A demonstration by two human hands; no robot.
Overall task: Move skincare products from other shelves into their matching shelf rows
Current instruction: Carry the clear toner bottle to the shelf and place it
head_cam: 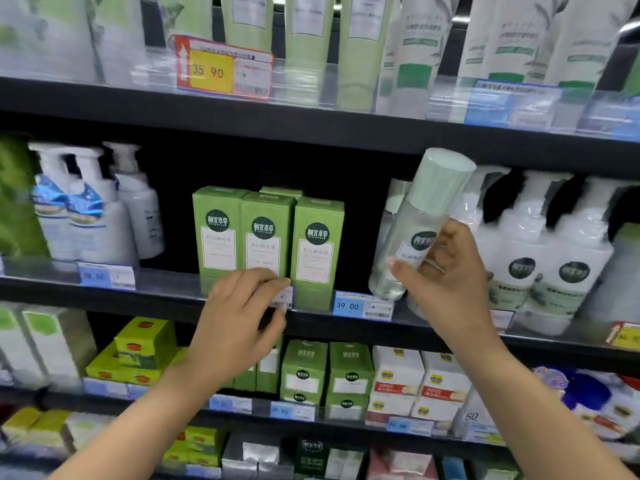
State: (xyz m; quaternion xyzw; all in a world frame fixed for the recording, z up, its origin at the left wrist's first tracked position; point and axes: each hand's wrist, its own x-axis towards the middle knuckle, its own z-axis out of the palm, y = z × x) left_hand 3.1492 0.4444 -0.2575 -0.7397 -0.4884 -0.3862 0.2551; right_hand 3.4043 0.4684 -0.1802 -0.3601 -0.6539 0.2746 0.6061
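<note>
Right hand (446,271) clamped around a clear bottle (412,237) with a pale green cap (443,181), fingers wrapped over the lower label, bottle tilted with the cap toward 1 o'clock. Held in front of the middle shelf (173,296), base just above the blue price tag (362,305) reading 39.00. At 3 o'clock of the bottle, a row of white pump bottles (540,258) with round dark logos. At 9 o'clock of it, three tall green boxes (266,237) upright side by side, a fourth behind them. Left hand (239,323) loosely curled with fingers apart, gripping nothing, fingertips (282,282) at the shelf's front lip below the middle box, near a small tag there; contact with the box not clear. Hands well apart from each other.
</note>
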